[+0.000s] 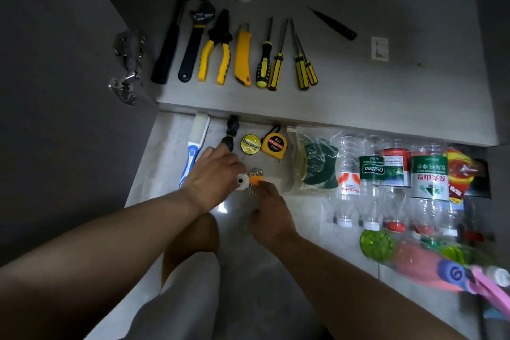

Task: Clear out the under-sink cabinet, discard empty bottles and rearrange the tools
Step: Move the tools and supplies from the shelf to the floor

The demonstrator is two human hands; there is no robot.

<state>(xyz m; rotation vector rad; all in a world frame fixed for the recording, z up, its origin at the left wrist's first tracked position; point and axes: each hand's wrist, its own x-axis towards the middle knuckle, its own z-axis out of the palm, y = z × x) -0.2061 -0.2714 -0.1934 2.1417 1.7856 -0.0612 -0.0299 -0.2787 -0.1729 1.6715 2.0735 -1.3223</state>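
left hand (pixel 218 171) curled on a small white roll (pixel 242 183), pinched at the fingertips; right hand (pixel 269 210) just beside it, fingertips closed on the orange holder of the hex keys (pixel 256 180). sorting judged well past halfway. well beyond both hands, laid side by side on the cabinet floor (pixel 386 91): one hammer (pixel 171 33), one wrench (pixel 194 44), one pliers (pixel 216 47), one knife (pixel 243 55), four screwdrivers (pixel 278 63), one black probe (pixel 332 23) set apart. left out on the tiles: just beyond the hands one black bundle (pixel 231 132), one yellow tape roll (pixel 250 143), one tape measure (pixel 274 143); left of the left hand one brush (pixel 193 146); right of the right hand one bag of scouring pads (pixel 314 163), then at least five bottles (pixel 429 176), the farthest too blurred to count, none yet discarded.
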